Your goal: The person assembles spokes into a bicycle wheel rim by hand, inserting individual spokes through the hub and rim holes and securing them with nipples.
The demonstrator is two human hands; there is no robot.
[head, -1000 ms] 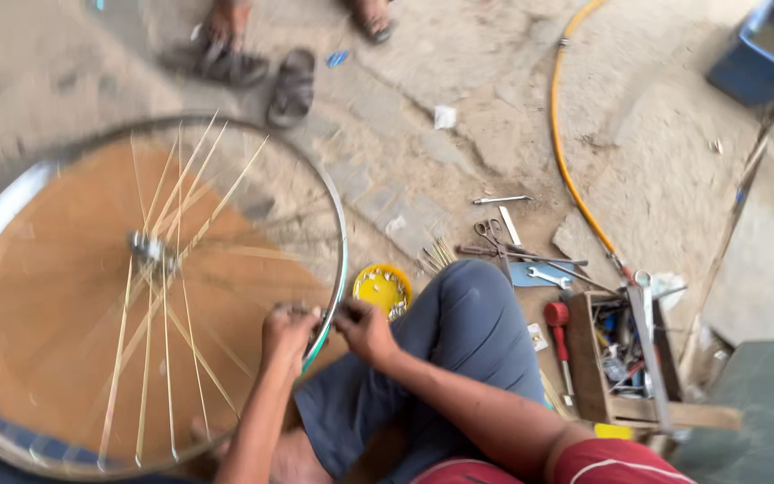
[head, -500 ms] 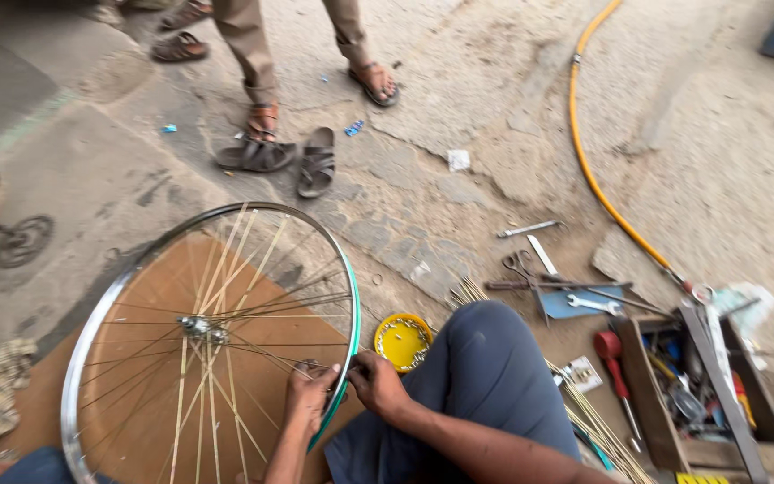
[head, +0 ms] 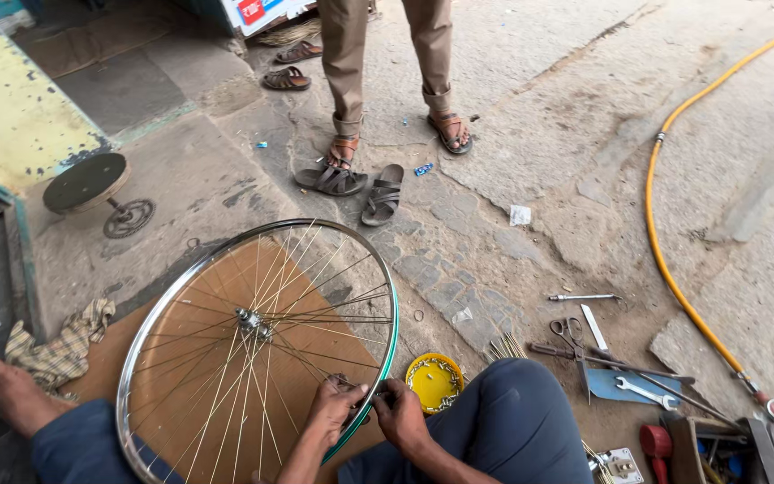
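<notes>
A spoked bicycle wheel [head: 226,269] with a shiny rim and green inner strip lies on my lap over a brown board [head: 190,296]. Its hub [head: 250,324] sits near the middle. My left hand [head: 333,410] pinches the rim's near right edge, fingers closed around a spoke end. My right hand [head: 398,414] grips the same spot from the outside, touching the left hand. What small piece lies between the fingers is hidden. A yellow dish [head: 434,382] of small metal parts sits just right of the hands, beside my knee [head: 512,412].
A person in sandals [head: 344,148] stands ahead, with loose sandals [head: 382,195] nearby. Scissors [head: 571,333], wrenches [head: 645,391] and a screwdriver lie on the ground at right. A yellow hose [head: 665,260] curves along the right. A toolbox [head: 718,448] is at lower right. A checked rag [head: 60,350] lies left.
The view has tilted up and away, so the wheel sits lower and smaller. Both hands stay together on the rim's near right edge.
</notes>
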